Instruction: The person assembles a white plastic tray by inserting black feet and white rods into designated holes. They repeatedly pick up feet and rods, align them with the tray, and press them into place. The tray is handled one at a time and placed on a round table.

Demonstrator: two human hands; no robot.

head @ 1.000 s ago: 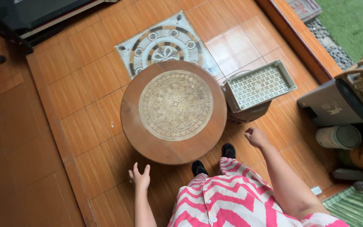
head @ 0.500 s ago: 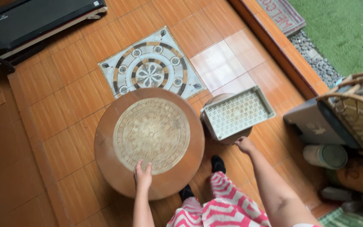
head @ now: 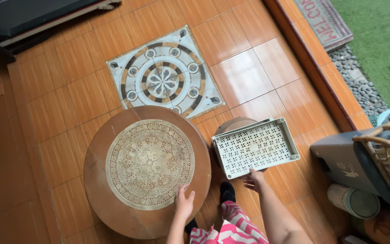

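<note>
A: Where are the hands just now?

B: The left hand [head: 184,202] lies spread and flat on the near edge of the round brown wooden table [head: 100,190], just beside the rim of the round cream lace doily [head: 150,163] that covers its middle. It grips nothing; the fingers are apart and resting on the wood.

A: And the other one?

B: The right hand [head: 254,178] is at the near long edge of the pale grey rectangular plastic tray with a perforated pinwheel bottom [head: 254,147]. The fingers are loosely open and touch that rim, or come right up against it; I cannot tell whether they have closed on it.

A: How does the tray lie from the person?

B: Ahead and to the right, just beside the table. Its long axis runs left to right, slightly tilted, the right end a little farther away. It sits on top of a round brown stool [head: 234,125], of which only a curved part shows behind the tray's far left corner. The right hand is plainly the nearer one; the left is well apart from it, with the table's edge between.

A: Anything else close by?

B: A black shoe [head: 226,191] on the orange-brown tiled floor [head: 249,58], between the table and the tray, and the patterned square floor tile [head: 164,81] beyond the table
</note>
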